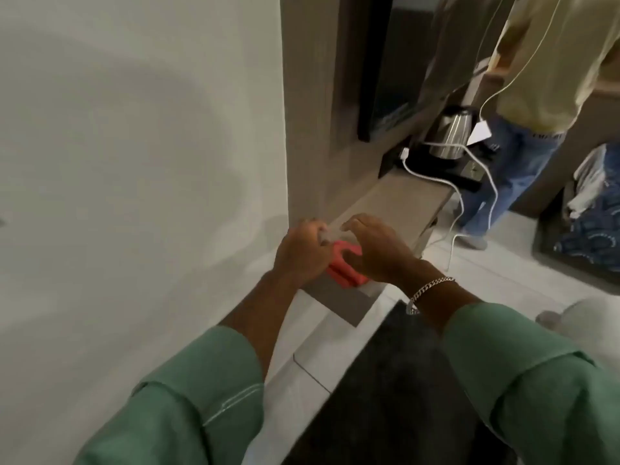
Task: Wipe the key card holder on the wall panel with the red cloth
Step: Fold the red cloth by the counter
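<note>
A folded red cloth (345, 268) lies on the near end of a grey ledge (396, 203) beside the white wall. My left hand (302, 255) is at the cloth's left edge with its fingers curled; motion blur hides what they touch. My right hand (379, 251) arches over the cloth's right side with fingers apart and the thumb resting on the fabric. A silver bracelet (431, 288) hangs on my right wrist. Neither the key card holder nor the wall panel is in view.
A steel kettle (451, 134) on a black tray stands at the far end of the ledge, with white cables (459, 209) trailing to the floor. Another person in jeans (523, 162) stands beyond it. A dark mat (385, 397) covers the floor below my arms.
</note>
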Available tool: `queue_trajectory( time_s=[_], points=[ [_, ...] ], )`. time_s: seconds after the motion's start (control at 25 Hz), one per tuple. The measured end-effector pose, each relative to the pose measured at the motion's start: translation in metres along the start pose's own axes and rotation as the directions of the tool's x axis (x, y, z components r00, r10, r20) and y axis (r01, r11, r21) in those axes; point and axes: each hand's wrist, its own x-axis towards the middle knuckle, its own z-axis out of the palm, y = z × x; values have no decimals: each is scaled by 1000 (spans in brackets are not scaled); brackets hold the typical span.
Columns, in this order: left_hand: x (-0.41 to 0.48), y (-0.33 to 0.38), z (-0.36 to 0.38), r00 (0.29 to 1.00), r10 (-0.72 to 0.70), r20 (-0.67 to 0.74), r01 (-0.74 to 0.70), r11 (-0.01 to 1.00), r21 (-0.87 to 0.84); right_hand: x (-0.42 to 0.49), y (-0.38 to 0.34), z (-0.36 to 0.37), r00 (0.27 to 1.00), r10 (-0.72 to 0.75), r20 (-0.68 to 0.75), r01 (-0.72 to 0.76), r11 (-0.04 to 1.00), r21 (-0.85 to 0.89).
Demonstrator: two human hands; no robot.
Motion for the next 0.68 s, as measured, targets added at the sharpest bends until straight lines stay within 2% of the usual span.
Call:
queue_trajectory(
  time_s=[0.08,0.16,0.24,0.28,0.4,0.52,0.6,0.68],
  points=[
    [7,-21,41,991,-124,58,126,991,-48,14,28,37,998,27,55,-30,998,48],
    [6,-40,79,949,-262,173,283,953,-108,19,50,75,984,26,175,-37,997,62],
    [13,-48,108,889,-402,221,448,863,-233,22,73,112,964,43,262,-59,997,53],
    [20,-52,118,853,-467,232,520,797,-308,22,82,127,965,47,260,-65,996,60],
    [31,-61,142,761,-569,312,641,585,-497,15,86,139,995,33,99,-34,999,3],
    [32,-62,152,679,-662,318,665,371,-648,11,81,142,996,-80,-48,82,996,46],
    [27,-58,143,625,-736,260,660,320,-680,5,73,139,984,-150,-93,159,982,99],
    [16,-56,121,614,-757,225,647,320,-692,-5,59,131,958,-260,-125,269,961,65]
  ],
)
